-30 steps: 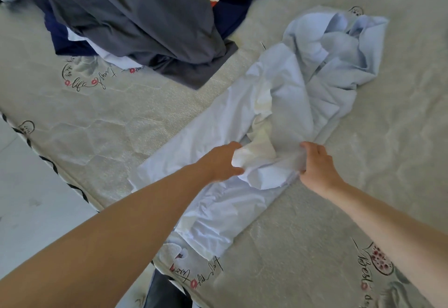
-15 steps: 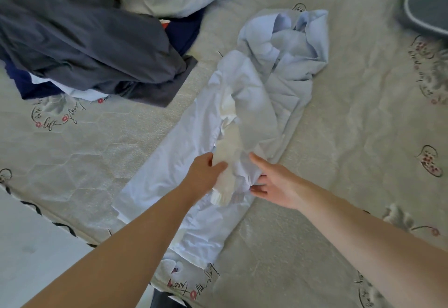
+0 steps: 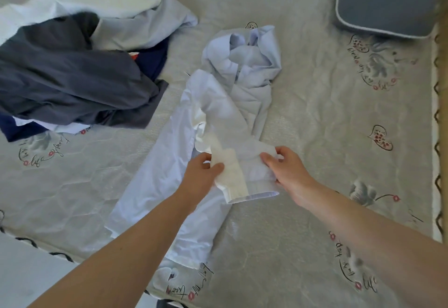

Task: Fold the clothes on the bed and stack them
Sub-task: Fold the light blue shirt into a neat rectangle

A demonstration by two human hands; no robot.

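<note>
A pale blue shirt (image 3: pixel 218 111) lies crumpled along the middle of the bed (image 3: pixel 315 118), its collar end bunched at the far side. One sleeve with its cuff is lifted toward me. My left hand (image 3: pixel 201 174) pinches the sleeve's left edge, thumb on top. My right hand (image 3: pixel 286 169) grips the sleeve's right edge near the cuff. A heap of unfolded clothes (image 3: pixel 80 70) sits at the far left: a dark grey garment on top, navy and white pieces under and behind it.
A grey cushion (image 3: pixel 385 0) with white piping rests at the far right corner. The mattress edge runs along the lower left, with pale floor (image 3: pixel 31 273) beyond it. The bed's right border (image 3: pixel 437 138) is close to the frame edge.
My right hand went from open beside the shirt to gripping the sleeve near the cuff. The sleeve now stretches flat between both hands. The view has shifted, bringing the cushion in.
</note>
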